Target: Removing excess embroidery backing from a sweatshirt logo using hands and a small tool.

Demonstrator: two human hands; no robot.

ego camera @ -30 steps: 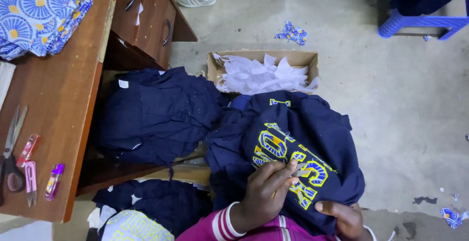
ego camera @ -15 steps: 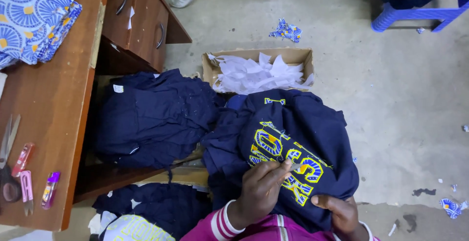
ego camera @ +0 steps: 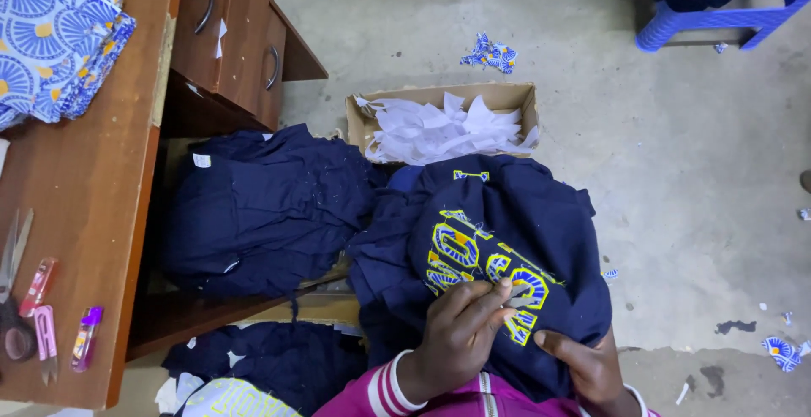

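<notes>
Bare grey concrete floor point(ego camera: 693, 172), stained, scattered with scraps of blue patterned cloth. A brown wooden table point(ego camera: 84, 214) with drawers is standing at the left, carrying folded blue fan-print fabric point(ego camera: 51, 37), scissors and small pink and purple thread snips. Navy garments point(ego camera: 262, 206) are lying heaped under and beside it; an open cardboard box point(ego camera: 439, 121) is holding crumpled white paper backing. A navy sweatshirt point(ego camera: 515, 248), soft knit, is draping over the person's lap, its yellow and blue embroidered lettering facing up. The left hand point(ego camera: 460, 324) is pinching at the lettering with fingertips drawn together, seemingly on a small white bit. The right hand point(ego camera: 583, 366) is gripping the sweatshirt's lower edge, thumb on top.
</notes>
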